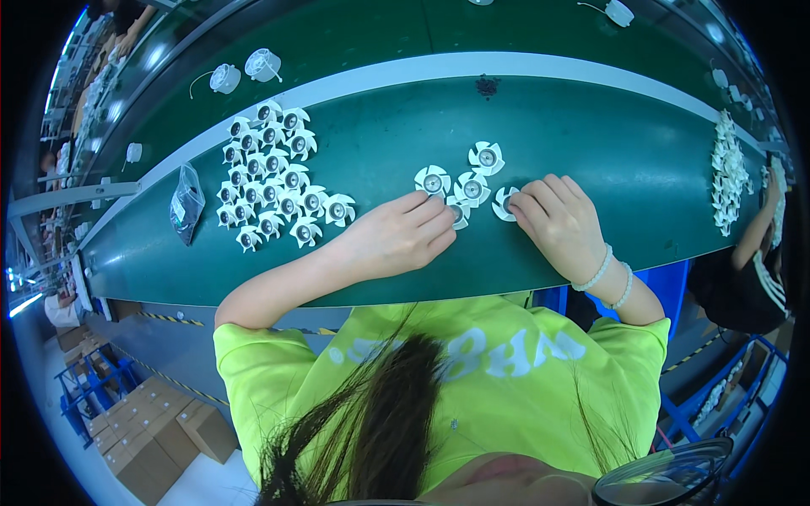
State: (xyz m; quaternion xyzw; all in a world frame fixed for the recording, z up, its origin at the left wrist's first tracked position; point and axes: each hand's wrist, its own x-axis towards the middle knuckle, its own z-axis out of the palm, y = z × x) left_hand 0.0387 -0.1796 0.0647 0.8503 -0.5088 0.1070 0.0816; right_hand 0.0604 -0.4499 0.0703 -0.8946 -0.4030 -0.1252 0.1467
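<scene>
Several small white fan wheels with grey metal centres lie on the green work surface in front of me. My right hand [555, 219] pinches the edge of one white fan wheel [501, 205] between thumb and fingers. My left hand [405, 236] is closed, its fingertips pressed together beside a partly covered fan wheel [458, 216]; what they grip, if anything, is hidden. Just above those fingertips sits another fan wheel [432, 180]. Between the hands rests a further fan wheel [472, 190], and one more fan wheel [486, 157] lies farther back.
A group of fan wheels [272, 163] covers the left of the green table [371, 118]. A clear plastic bag [187, 205] with dark contents lies beyond it. White parts [728, 173] are heaped at the right, near a co-worker's arm [757, 229]. White motor housings [263, 65] sit across the pale rail [354, 82].
</scene>
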